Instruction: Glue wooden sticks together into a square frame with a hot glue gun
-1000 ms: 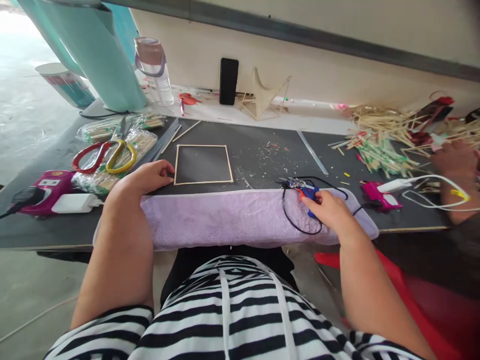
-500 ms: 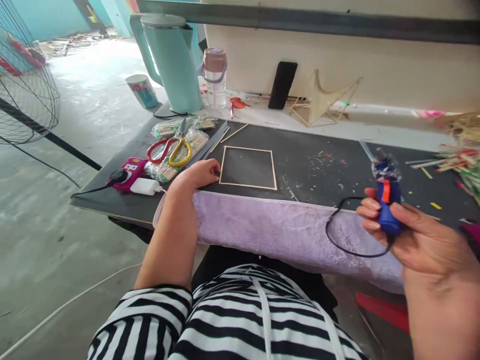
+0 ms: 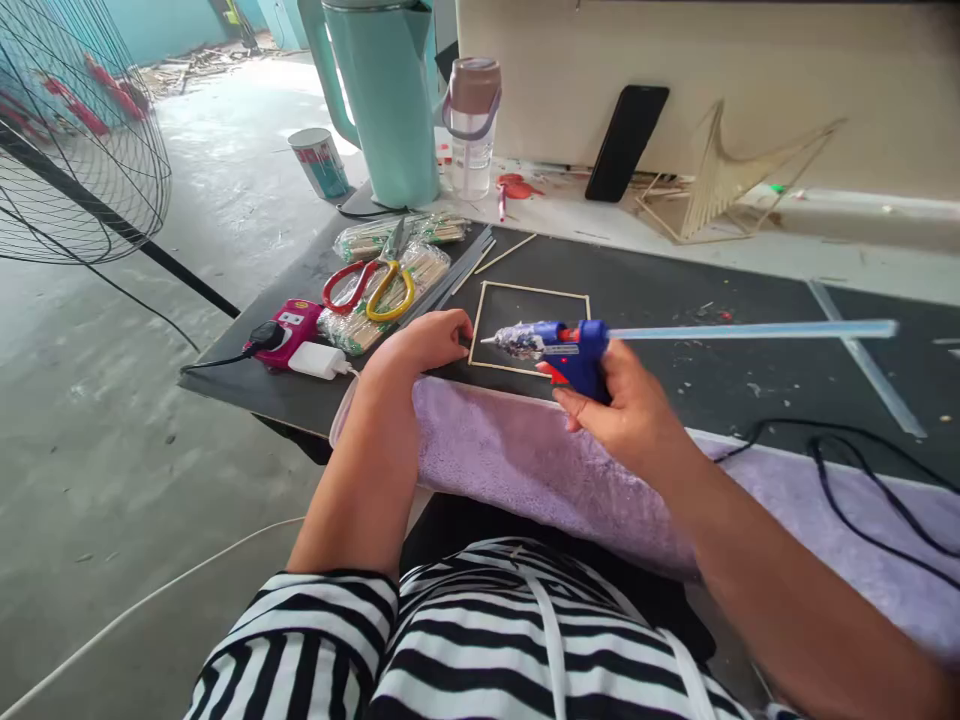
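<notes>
A thin square frame of wooden sticks (image 3: 536,289) lies flat on the dark tabletop. My left hand (image 3: 439,340) is closed at its left side, fingertips against the stick near the front left corner. In my right hand (image 3: 626,405) is a blue hot glue gun (image 3: 581,358) with a red trigger. Its foil-wrapped nozzle points left, over the inside of the frame. A long clear glue stick (image 3: 750,330) sticks out of its back. The gun hides part of the frame's right and front sides.
Scissors (image 3: 382,285) lie on plastic-wrapped stick bundles (image 3: 349,325) at left, beside a pink power strip (image 3: 292,330). Behind stand a kettle (image 3: 394,110), bottle (image 3: 472,130), phone (image 3: 626,145) and stick model (image 3: 724,185). A black cord (image 3: 847,430) crosses the lilac cloth (image 3: 525,450).
My right hand has brought the glue gun left from the right side to over the frame, turning its nozzle leftward. My left hand stays at the frame. The view has shifted.
</notes>
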### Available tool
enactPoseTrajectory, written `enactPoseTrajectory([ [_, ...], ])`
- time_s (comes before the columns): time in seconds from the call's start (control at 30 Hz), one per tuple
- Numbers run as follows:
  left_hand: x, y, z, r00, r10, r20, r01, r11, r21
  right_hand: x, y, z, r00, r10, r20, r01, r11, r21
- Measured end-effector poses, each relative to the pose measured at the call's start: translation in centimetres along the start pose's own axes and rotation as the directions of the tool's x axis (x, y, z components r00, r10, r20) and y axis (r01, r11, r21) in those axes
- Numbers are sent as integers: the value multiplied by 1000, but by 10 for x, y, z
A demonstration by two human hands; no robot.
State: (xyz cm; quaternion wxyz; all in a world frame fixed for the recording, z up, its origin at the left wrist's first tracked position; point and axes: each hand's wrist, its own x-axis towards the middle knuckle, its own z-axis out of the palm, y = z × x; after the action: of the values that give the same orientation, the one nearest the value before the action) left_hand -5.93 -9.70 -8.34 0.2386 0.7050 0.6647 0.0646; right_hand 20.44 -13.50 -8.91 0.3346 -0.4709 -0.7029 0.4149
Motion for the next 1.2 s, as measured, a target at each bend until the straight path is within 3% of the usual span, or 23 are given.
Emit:
enactPoseTrajectory([
  [0.2, 0, 2, -1, 1000, -7, 7, 7, 1000, 11, 2, 15, 11, 996, -52, 69, 59, 993, -98],
  [0.73, 0, 4, 0, 1000, -11, -3, 11, 1000, 25, 7, 10, 23, 996, -55, 77, 70, 974, -217],
  [1.2, 1, 1, 1, 1000, 4, -14, -4, 1000, 28, 7, 12, 27, 995, -60, 84, 78, 971, -225],
])
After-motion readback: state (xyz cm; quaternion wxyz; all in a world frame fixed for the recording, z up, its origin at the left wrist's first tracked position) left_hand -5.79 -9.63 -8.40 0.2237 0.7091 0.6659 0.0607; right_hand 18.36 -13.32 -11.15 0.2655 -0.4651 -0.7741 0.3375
